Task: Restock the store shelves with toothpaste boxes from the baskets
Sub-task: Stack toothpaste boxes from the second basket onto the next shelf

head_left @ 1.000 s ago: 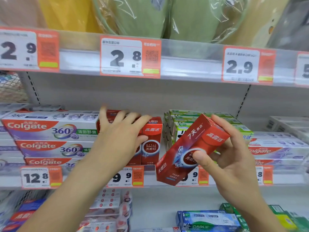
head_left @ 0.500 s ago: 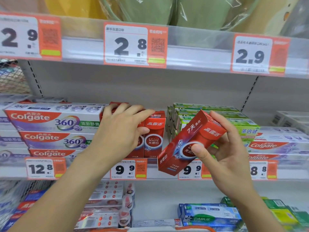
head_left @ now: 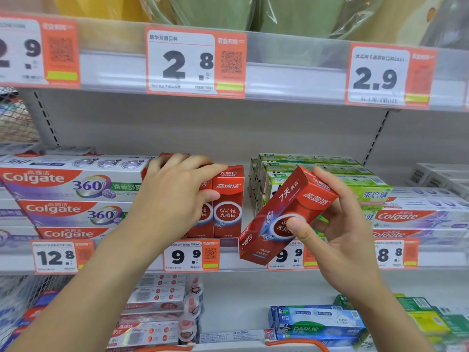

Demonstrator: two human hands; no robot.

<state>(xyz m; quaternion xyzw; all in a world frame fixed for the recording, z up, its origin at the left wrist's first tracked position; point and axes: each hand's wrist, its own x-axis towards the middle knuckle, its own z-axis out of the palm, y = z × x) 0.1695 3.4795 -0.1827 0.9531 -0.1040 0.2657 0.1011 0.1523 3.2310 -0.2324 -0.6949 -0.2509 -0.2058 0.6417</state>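
My right hand holds a red toothpaste box tilted in front of the middle shelf, thumb on its front face. My left hand is closed over the tops of the upright red toothpaste boxes that stand in a row on that shelf, thumb against their front. Between that row and the green toothpaste boxes to the right there is a narrow gap, just behind the held box. An orange basket rim shows at the bottom edge.
White Colgate 360 boxes are stacked left of the red row, more Colgate boxes on the right. Price tags line the shelf edges. The lower shelf holds Darlie boxes and other toothpaste. Wrapped green cups sit on the top shelf.
My left hand has curled its fingers down over the tops of the upright red boxes. My right hand keeps the tilted red box at about the same spot. The view has shifted slightly.
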